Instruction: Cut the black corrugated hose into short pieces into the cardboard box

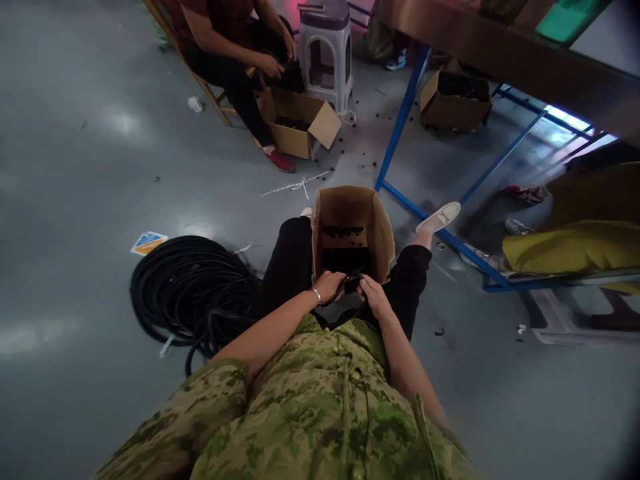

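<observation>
I sit with an open cardboard box (383, 230) between my knees; small black pieces lie inside it. My left hand (329, 285), a bracelet on its wrist, is closed on a black hose (334, 299) at the box's near rim. My right hand (371, 293) is closed on a small black tool or part (352, 279) that meets the hose end. The two hands are almost touching above the box opening.
A big coil of black hose (193, 293) lies on the grey floor at my left. Another person (227, 40) sits ahead by a cardboard box (297, 123) and a plastic stool (327, 50). A blue-framed table (400, 127) and another box (455, 100) stand to the right.
</observation>
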Motion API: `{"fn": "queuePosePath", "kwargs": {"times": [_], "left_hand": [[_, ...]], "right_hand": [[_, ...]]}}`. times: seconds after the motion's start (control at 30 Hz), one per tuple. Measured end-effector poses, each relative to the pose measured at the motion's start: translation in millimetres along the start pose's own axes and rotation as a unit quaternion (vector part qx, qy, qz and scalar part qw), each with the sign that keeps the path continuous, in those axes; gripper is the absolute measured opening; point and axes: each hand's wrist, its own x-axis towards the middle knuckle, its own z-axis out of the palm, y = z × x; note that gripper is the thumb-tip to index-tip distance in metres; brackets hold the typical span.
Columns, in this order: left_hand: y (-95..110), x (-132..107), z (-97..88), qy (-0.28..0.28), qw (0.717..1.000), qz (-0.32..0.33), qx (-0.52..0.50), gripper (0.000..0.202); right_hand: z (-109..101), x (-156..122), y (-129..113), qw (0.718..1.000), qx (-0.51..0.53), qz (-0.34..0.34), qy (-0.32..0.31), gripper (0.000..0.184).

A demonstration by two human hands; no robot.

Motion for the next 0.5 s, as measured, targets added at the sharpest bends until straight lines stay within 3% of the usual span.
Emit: {"fn": "queuePosePath", "kwargs": {"times": [0.5], "left_hand": [[-6, -1, 12.3, 0.003, 1.0, -0.007, 0.03, 0.02]], "right_hand": [[-1, 6, 6, 1.0, -0.003, 0.022, -0.006, 0.042]]}}
